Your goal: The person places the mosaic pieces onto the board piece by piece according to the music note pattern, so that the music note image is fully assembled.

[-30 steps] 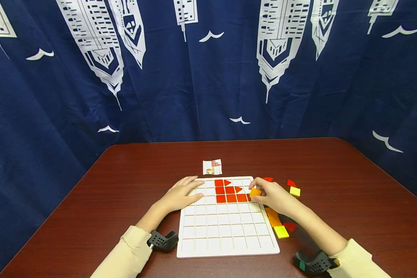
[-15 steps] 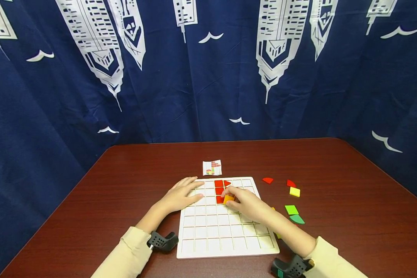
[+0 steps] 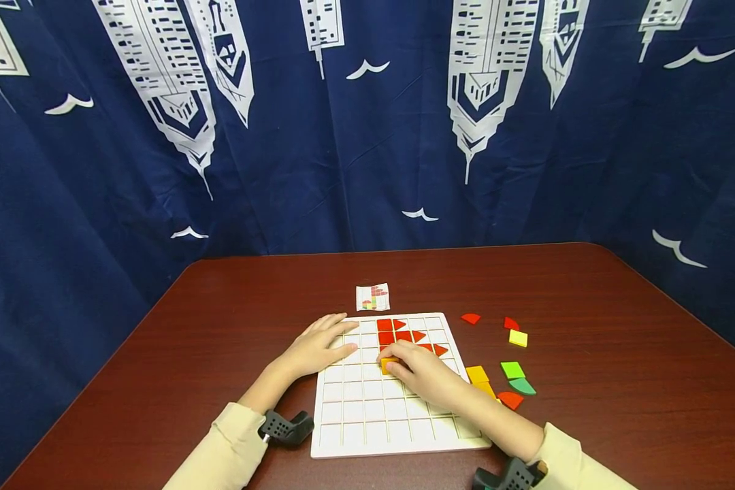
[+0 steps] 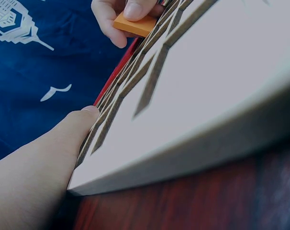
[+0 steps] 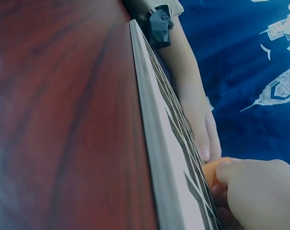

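My right hand (image 3: 427,373) pinches an orange square tile (image 3: 387,366) between thumb and fingers, over the white grid board (image 3: 355,435). The tile is just below the column of red square tiles (image 3: 384,325). In the left wrist view the orange tile (image 4: 135,25) looks slightly tilted, thumb on top. My left hand (image 3: 320,346) rests with fingers spread on the board's upper left edge. Red pointed tiles (image 3: 440,350) end the rows on the board. Part of the lowest red row is hidden behind my right hand.
A small printed picture card (image 3: 372,297) lies beyond the board. Right of the board are loose tiles: orange (image 3: 477,375), bright green (image 3: 513,370), dark green (image 3: 523,386), yellow (image 3: 518,338) and red quarter-rounds (image 3: 471,318). A blue patterned cloth (image 3: 318,136) hangs behind the table.
My right hand has carried the orange tile leftward from the board's right edge, then slightly down below the red column. My left hand has stayed in place.
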{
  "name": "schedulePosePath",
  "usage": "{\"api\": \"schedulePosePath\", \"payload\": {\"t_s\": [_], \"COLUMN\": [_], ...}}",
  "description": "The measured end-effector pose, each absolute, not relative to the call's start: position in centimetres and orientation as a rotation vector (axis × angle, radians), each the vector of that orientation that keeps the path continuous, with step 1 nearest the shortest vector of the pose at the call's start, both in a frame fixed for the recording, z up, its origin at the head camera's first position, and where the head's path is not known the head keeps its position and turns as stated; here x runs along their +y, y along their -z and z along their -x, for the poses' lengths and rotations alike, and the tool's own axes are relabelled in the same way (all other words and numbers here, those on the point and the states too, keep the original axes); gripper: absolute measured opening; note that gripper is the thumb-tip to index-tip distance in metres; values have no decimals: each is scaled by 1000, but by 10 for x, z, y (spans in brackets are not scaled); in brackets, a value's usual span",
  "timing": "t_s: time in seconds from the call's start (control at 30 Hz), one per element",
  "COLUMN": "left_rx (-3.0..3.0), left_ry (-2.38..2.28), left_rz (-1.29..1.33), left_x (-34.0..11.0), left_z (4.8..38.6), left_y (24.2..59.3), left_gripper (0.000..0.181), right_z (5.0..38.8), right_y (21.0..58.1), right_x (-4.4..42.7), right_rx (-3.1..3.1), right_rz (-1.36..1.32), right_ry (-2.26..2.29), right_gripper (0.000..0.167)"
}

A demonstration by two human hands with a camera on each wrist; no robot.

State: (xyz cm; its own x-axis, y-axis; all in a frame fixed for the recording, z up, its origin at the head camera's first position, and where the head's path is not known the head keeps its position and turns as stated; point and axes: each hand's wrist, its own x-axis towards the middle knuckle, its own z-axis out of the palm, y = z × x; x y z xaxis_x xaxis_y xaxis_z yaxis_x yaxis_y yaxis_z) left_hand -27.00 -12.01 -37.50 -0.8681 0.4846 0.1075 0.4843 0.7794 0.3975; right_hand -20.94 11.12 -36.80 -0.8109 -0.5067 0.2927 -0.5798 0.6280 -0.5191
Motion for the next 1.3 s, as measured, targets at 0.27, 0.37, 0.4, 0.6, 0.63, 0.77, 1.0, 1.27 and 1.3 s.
{"api": "schedulePosePath", "payload": {"t_s": [0.27, 0.37, 0.4, 0.6, 0.63, 0.77, 1.0, 1.27, 1.3], "left_rx": [2965, 2969, 2971, 2965, 2964, 2967, 2958, 2949, 2947], "left_ry": [-670, -665, -666, -666, -664, -664, -677, -666, -661], "left_rz": [-817, -810, -810, -799, -799, -803, -808, -811, -813], "left_x": [-121, -121, -121, -121, -121, -120, -120, -121, -121], "left_z": [270, 270, 270, 270, 270, 270, 270, 271, 271], "left_y": [375, 375, 375, 376, 376, 376, 376, 376, 376], "left_gripper": [52, 52, 52, 52, 52, 52, 52, 52, 52], "right_z": [209, 210, 210, 210, 210, 210, 208, 202, 200], "right_y": [369, 369, 369, 370, 371, 371, 370, 370, 370], "right_x": [109, 109, 109, 110, 110, 110, 111, 121, 124], "right_rx": [-2701, -2698, -2696, -2664, -2660, -2672, -2706, -2692, -2677], "right_rz": [-894, -881, -880, -912, -916, -908, -897, -943, -952], "right_ry": [-937, -932, -924, -858, -856, -858, -798, -775, -779], "right_gripper": [15, 14, 13, 9, 7, 4, 7, 14, 14]}}
